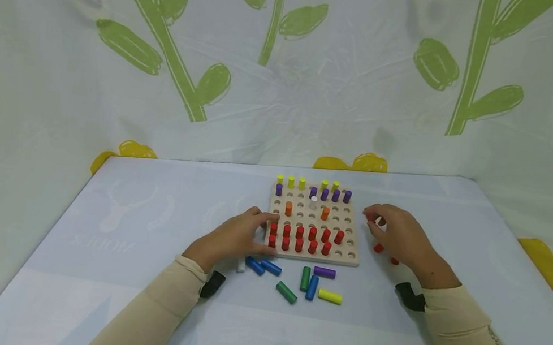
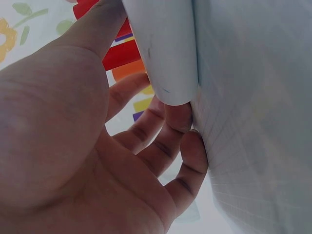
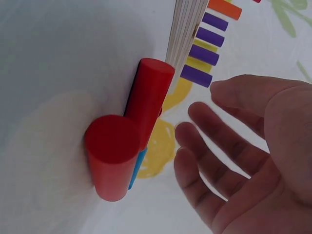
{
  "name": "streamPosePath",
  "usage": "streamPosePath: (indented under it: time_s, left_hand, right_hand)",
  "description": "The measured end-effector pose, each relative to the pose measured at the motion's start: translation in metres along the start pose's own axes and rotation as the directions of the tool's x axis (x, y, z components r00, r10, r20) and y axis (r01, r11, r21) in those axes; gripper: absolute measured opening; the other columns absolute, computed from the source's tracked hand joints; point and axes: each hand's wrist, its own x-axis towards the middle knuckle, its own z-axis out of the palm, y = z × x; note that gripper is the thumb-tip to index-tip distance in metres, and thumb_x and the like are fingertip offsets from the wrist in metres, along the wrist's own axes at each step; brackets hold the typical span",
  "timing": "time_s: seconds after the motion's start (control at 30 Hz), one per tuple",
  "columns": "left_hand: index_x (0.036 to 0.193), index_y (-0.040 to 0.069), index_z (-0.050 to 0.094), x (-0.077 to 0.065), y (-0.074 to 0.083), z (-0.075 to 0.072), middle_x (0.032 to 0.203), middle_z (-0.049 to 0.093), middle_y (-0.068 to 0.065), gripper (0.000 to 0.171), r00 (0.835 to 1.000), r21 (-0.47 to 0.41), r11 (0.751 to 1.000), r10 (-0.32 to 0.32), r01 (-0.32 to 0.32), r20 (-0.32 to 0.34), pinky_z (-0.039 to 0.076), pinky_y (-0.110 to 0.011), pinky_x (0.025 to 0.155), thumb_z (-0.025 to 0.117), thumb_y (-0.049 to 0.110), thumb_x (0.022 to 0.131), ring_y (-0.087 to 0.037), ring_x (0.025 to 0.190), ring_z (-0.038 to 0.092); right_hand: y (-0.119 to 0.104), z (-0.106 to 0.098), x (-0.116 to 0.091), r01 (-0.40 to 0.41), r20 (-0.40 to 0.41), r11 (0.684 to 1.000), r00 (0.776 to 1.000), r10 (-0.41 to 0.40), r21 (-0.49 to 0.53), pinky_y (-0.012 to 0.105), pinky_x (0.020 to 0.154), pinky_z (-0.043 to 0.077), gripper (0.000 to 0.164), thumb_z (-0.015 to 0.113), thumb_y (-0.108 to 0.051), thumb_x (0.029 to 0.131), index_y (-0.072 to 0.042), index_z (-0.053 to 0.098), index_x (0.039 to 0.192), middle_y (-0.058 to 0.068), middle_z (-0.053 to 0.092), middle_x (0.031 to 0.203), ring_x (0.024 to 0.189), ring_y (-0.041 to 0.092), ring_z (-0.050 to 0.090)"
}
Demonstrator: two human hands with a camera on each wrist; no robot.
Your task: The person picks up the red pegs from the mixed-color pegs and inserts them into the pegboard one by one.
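Note:
A wooden pegboard [image 1: 355, 250] stands mid-table with red, orange, purple, yellow and white pegs upright in its holes. My left hand [image 1: 235, 236] rests at its left edge, thumb by the front-left red peg [image 1: 272, 241] and index fingertip over the rim. Its fingers are loosely bent; the left wrist view shows nothing in the palm. A loose white peg [image 2: 163, 53] lies close below that hand. To the right of the board is my right hand [image 1: 398, 232], fingers relaxed and spread above loose red pegs [image 3: 150, 97]. Its index fingertip is hidden in the right wrist view.
In front of the board lie loose pegs: blue [image 1: 271, 267], green [image 1: 286, 292], purple [image 1: 324, 272] and yellow [image 1: 330, 296]. A blue peg [image 3: 138, 168] lies behind the red ones on the right. A white curtain [image 1: 346, 101] with green leaves hangs behind the table.

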Motion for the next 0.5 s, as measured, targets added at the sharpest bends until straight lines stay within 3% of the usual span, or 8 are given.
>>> streamPosePath:
  time_s: [0.3,0.5]
  left_hand:
    - [0.152,0.032,0.042,0.0009,-0.0008,0.0002,0.138,0.052,-0.005,0.085,1.000,0.004,1.000,0.009,-0.009,0.005,0.048,-0.048,0.106,0.082,0.050,0.078,-0.020,0.117,0.056]
    - [0.152,0.031,0.042,0.0010,-0.0020,0.0005,0.137,0.052,-0.006,0.085,1.000,0.009,1.000,0.021,-0.021,0.000,0.049,-0.047,0.106,0.082,0.050,0.078,-0.020,0.114,0.057]
  right_hand:
    - [0.0082,0.0039,0.0028,0.022,-0.028,0.999,0.999,-0.023,-0.042,0.056,0.097,0.051,0.039,0.068,-0.013,0.094,-0.003,0.063,0.131,0.021,0.063,0.123,0.112,0.038,0.061]
    - [0.0097,0.0057,0.0030,0.018,0.006,0.998,1.000,-0.018,-0.065,0.060,0.109,0.040,0.049,0.069,-0.014,0.094,-0.001,0.056,0.139,0.024,0.054,0.142,0.133,0.045,0.048]
